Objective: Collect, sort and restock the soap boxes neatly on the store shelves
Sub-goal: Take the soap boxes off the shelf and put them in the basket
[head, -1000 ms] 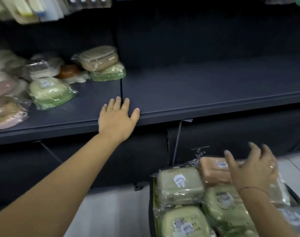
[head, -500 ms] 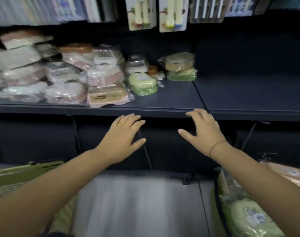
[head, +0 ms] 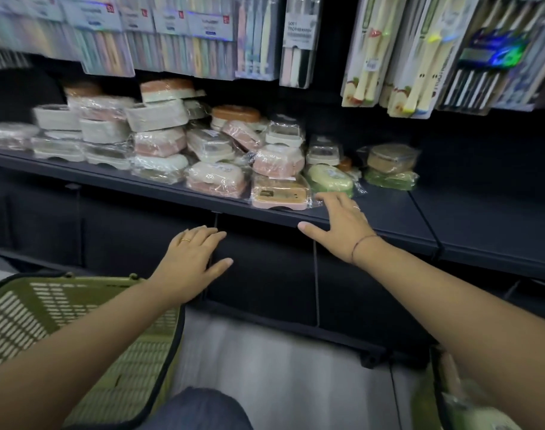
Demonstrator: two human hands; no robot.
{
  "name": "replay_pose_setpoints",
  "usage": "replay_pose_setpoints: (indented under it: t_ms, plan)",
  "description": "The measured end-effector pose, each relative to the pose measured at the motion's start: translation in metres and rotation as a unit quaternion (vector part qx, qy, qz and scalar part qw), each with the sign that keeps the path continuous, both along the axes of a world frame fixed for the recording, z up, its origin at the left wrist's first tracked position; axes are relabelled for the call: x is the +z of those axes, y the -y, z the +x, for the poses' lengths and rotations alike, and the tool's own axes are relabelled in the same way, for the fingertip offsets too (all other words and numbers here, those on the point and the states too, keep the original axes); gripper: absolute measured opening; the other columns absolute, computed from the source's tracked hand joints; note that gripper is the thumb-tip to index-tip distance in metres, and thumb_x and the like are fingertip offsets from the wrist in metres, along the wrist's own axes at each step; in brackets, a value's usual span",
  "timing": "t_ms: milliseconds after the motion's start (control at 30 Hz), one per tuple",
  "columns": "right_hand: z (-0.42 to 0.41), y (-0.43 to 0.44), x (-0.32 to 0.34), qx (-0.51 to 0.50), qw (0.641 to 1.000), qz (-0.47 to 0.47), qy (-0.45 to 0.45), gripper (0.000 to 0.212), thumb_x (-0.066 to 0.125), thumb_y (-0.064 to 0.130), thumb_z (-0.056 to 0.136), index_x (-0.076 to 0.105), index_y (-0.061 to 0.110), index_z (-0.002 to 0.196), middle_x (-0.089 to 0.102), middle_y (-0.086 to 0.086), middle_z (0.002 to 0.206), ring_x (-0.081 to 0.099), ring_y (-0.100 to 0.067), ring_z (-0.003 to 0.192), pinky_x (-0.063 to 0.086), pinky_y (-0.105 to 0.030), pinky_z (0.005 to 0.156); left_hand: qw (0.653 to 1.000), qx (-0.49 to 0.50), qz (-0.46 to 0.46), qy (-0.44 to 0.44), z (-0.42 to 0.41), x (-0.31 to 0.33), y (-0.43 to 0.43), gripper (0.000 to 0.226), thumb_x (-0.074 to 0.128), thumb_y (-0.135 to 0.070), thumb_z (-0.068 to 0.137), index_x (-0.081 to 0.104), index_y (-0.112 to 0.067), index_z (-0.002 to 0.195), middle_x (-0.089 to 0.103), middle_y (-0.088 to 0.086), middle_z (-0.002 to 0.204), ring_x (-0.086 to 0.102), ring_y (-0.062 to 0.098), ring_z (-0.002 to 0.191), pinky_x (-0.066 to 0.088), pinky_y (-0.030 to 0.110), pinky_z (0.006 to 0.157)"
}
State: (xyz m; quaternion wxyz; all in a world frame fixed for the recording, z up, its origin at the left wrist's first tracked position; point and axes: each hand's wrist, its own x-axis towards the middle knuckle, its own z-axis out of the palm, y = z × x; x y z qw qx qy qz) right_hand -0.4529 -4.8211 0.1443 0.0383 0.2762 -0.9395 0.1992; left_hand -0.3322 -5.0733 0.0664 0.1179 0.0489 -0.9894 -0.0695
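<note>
I judged this to be the sorting step: the soap boxes [head: 215, 178] lay heaped in loose wrappers along the left and middle of the shelf [head: 389, 212], some stacked, some tilted against each other, none in rows. Both of my hands held nothing. The right hand [head: 339, 226] hung over the shelf's front edge with fingers stretched out flat, its fingertips just beside the tan box [head: 279, 197] that sat right at that edge. I could not tell whether they touched its wrapper. The left hand [head: 192, 259] was lower, spread loose in front of the dark panel under the front edge.

The next move, as I read it, called for taking the tan box first, since its wrapper overhung the edge and a nudge could tip it off. The green oval box [head: 328, 180] stood just behind it, and a brown box on a green one [head: 389, 164] sat apart toward the back.

Open room lay to the right, where the shelf was bare out to its right end. The hanging toothbrush packs [head: 373, 57] closed in overhead. A green basket [head: 78, 321] stood at my lower left.
</note>
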Motion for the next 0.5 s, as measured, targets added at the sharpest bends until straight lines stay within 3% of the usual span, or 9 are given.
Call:
replay_pose_setpoints:
  t_ms: [267,500]
  plan:
    - [-0.014,0.006,-0.017,0.002,1.0,-0.018,0.018,0.071,0.056,0.053,0.09,0.025,0.024,0.148,0.027,-0.003,0.148,0.025,-0.027,0.138,0.024,-0.04,0.113,0.999,0.018,-0.029,0.0,-0.02,0.014,0.009,0.097,0.007,-0.075,0.074,0.033,-0.022,0.151,0.03,-0.001,0.157,0.02,0.02,0.147,0.011,0.037,0.118]
    - [-0.054,0.026,-0.037,0.001,0.998,-0.047,-0.029,0.082,0.058,0.056,0.087,0.017,0.026,0.152,0.012,-0.003,0.158,0.011,-0.025,0.145,0.014,-0.043,0.118,0.998,0.05,-0.046,-0.003,-0.088,0.044,0.035,0.077,0.039,-0.061,0.095,0.016,-0.02,0.156,0.01,0.006,0.163,0.008,0.027,0.15,0.004,0.042,0.119]
